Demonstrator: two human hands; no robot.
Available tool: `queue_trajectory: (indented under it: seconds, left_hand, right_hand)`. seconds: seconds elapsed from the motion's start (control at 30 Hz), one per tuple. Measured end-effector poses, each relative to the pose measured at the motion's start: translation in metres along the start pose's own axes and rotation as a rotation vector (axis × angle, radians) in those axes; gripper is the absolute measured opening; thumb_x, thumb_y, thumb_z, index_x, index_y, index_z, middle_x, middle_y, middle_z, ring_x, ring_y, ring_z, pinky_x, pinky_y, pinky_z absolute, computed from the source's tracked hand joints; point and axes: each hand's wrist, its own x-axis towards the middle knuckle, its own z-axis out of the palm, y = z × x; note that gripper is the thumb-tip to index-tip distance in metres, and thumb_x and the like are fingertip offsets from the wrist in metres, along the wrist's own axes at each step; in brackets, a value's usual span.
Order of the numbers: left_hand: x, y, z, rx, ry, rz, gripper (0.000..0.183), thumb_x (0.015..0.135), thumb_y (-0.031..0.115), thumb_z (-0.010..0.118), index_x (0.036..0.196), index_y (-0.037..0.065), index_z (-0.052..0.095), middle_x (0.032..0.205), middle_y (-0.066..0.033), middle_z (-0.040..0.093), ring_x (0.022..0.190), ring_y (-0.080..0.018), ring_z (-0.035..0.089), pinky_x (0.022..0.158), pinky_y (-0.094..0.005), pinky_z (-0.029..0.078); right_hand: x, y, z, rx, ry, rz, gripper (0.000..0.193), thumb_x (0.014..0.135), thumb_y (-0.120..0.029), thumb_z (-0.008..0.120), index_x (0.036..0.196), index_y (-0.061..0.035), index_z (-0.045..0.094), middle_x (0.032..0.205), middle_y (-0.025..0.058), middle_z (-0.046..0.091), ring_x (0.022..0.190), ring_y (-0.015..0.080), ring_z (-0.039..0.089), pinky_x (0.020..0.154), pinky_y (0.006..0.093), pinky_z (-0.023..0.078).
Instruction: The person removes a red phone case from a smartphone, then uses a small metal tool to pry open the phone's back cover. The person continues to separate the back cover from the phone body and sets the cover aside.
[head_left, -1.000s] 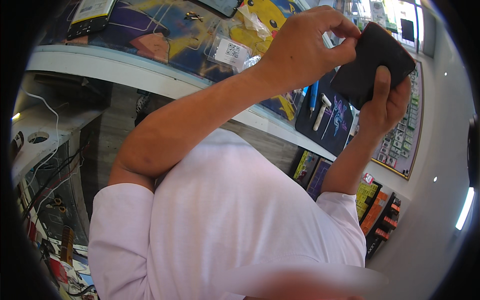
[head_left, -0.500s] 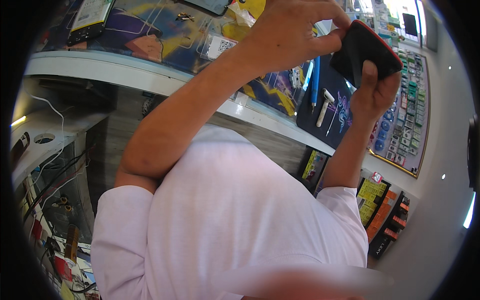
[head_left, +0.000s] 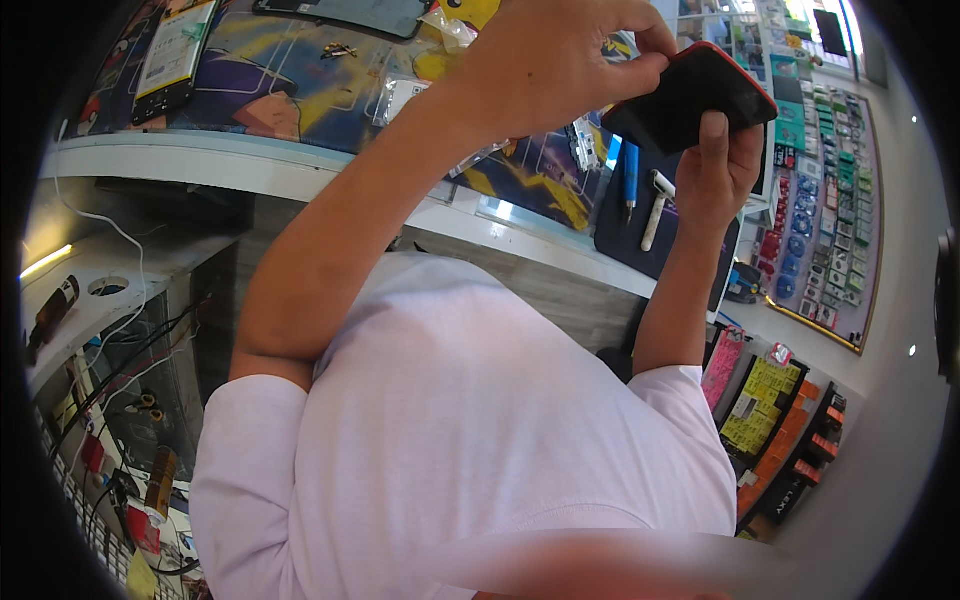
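Two hands: both hold phone, 1 o'clock
Left hand: pinches red edge; keep light
Right hand: cups underneath; steady it

One view only, from your head, looking steeply down over your own shirt, very near your body, the worktop beyond at the top, edges bent by the fisheye lens

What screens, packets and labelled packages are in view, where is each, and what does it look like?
Phone: dark screen, red rim, held by left hand and right hand.
Second phone: counter top left, lit screen.
Clear packets: on the colourful mat.
Yellow packages: rack at lower right.
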Motion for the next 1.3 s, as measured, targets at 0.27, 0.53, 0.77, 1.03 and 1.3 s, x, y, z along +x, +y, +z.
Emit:
queue_trajectory:
  seconds: [0.27,0.53,0.77,1.03,1.3]
  left_hand:
    - [0.012,0.013,-0.002,-0.216,-0.031,-0.329,0.023,0.091,0.015,0.067,0.108,0.001,0.074,0.094,-0.012,0.074,0.093,-0.0228,0.068,0.09,-0.0363,0.051]
    - [-0.001,-0.004,0.001,-0.229,-0.184,-0.443,0.033,0.093,0.024,0.068,0.12,0.007,0.075,0.109,-0.0106,0.075,0.099,-0.0228,0.073,0.088,-0.0337,0.058]
    - [-0.014,-0.011,0.013,-0.266,-0.245,-0.486,0.039,0.097,0.024,0.067,0.134,0.011,0.069,0.108,-0.0075,0.075,0.099,-0.0195,0.072,0.089,-0.0308,0.057]
    - [-0.021,-0.019,0.021,-0.325,-0.206,-0.52,0.036,0.097,0.021,0.065,0.133,0.012,0.07,0.104,-0.0043,0.071,0.095,-0.0142,0.068,0.088,-0.0276,0.055]
    - [-0.016,-0.026,0.022,-0.393,-0.206,-0.537,0.032,0.1,0.018,0.062,0.13,0.009,0.07,0.11,-0.0037,0.073,0.099,-0.0114,0.069,0.089,-0.0253,0.055]
  right_hand:
    - [-0.006,-0.01,0.015,0.026,-0.006,0.17,0.031,0.103,-0.015,0.069,0.128,0.0014,0.061,0.116,0.0049,0.07,0.102,0.0086,0.063,0.095,0.0243,0.048]
    - [-0.023,0.016,0.04,0.485,0.124,0.474,0.036,0.105,-0.02,0.064,0.133,0.0,0.058,0.12,0.0091,0.07,0.104,0.0137,0.069,0.09,0.0294,0.058]
    - [-0.022,0.022,0.041,0.563,0.125,0.538,0.038,0.104,-0.026,0.065,0.133,-0.0023,0.058,0.117,0.0085,0.071,0.1,0.0132,0.07,0.09,0.0297,0.059]
    - [-0.026,0.024,0.045,0.613,0.137,0.531,0.037,0.105,-0.027,0.063,0.133,-0.0026,0.057,0.117,0.0088,0.071,0.101,0.0135,0.071,0.085,0.0296,0.061]
    - [-0.029,0.026,0.049,0.606,0.084,0.501,0.039,0.105,-0.024,0.061,0.138,-0.004,0.056,0.12,0.0087,0.069,0.102,0.0147,0.071,0.087,0.0308,0.061]
